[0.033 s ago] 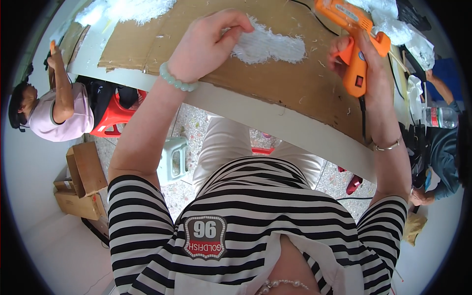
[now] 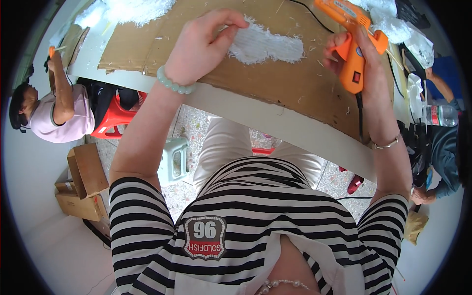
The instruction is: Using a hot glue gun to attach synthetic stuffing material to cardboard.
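My right hand (image 2: pixel 369 64) is wrapped around an orange hot glue gun (image 2: pixel 355 69), its fingers at the trigger. The gun's nozzle end runs out past the upper edge of the view, and a glue stick shows at its back. With thumb and forefinger brought together, my left hand (image 2: pixel 204 46) holds the left end of a white, frayed piece of fabric (image 2: pixel 270 45). That piece lies on a brown cardboard sheet (image 2: pixel 295 86) covering the table. My other left fingers are curled and mostly hidden.
White fluffy material (image 2: pixel 132 10) lies at the far left, clear plastic bags (image 2: pixel 403 32) at the far right. A black cord (image 2: pixel 361 118) hangs from the gun. One person (image 2: pixel 59 108) works at the left, another (image 2: pixel 442 147) at the right beside a plastic bottle (image 2: pixel 440 115).
My left hand has shifted slightly left, and the white piece a touch with it. The glue gun has moved slightly up in my right hand.
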{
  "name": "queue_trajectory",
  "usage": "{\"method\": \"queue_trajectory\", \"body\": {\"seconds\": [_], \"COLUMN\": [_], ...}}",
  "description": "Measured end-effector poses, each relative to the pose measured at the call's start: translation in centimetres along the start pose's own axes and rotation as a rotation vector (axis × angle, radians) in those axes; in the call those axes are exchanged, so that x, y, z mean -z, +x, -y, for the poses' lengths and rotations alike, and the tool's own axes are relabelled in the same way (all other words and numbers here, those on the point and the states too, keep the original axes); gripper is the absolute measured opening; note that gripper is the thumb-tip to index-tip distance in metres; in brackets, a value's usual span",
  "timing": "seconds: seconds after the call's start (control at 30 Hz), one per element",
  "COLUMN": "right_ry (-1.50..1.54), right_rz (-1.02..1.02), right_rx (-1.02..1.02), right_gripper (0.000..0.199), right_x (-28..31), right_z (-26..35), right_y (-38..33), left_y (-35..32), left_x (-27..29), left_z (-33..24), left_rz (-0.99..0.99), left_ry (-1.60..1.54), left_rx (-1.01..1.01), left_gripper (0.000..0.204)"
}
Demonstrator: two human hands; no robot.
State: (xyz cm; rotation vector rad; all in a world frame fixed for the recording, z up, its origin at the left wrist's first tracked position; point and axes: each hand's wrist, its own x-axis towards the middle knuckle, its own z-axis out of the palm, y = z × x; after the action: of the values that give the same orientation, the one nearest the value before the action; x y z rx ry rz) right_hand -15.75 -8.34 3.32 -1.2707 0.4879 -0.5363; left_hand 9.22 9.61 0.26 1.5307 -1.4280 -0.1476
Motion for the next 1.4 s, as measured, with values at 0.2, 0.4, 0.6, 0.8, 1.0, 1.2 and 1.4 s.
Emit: {"method": "queue_trajectory", "body": {"seconds": [0.2, 0.4, 0.6, 0.8, 1.0, 1.2, 1.4], "right_ry": [0.225, 0.335, 0.374, 0.322, 0.287, 0.274, 0.261], "right_rz": [0.035, -0.132, -0.113, -0.089, -0.028, -0.027, -0.048], "right_rx": [0.109, -0.046, -0.090, -0.047, 0.012, 0.015, 0.001], "right_gripper": [0.037, 0.033, 0.032, 0.031, 0.030, 0.029, 0.029], "right_x": [-1.7, -3.7, -3.3, -3.1, -3.2, -3.4, -3.5], "right_z": [-1.4, -2.8, -3.8, -4.2, -4.3, -4.3, -4.2], "right_y": [1.8, 3.7, 4.3, 4.4, 4.3, 4.1, 4.1], "left_y": [-2.0, -2.8, -1.8, -0.5, -0.1, -0.8, 0.1], "left_x": [0.6, -1.9, -2.7, -2.5, -1.8, -1.9, -3.3], "left_z": [-2.7, -4.8, -4.0, -1.9, -1.3, -3.4, -2.3], "left_rz": [-0.138, 0.023, 0.066, 0.022, -0.031, -0.087, 0.051], "left_ry": [0.421, 0.713, 0.818, 0.726, 0.727, 0.651, 0.732], "left_rx": [-0.281, -0.397, -0.438, -0.218, -0.122, -0.293, -0.303], "left_gripper": [0.028, 0.029, 0.017, 0.005, 0.013, 0.017, 0.017]}}
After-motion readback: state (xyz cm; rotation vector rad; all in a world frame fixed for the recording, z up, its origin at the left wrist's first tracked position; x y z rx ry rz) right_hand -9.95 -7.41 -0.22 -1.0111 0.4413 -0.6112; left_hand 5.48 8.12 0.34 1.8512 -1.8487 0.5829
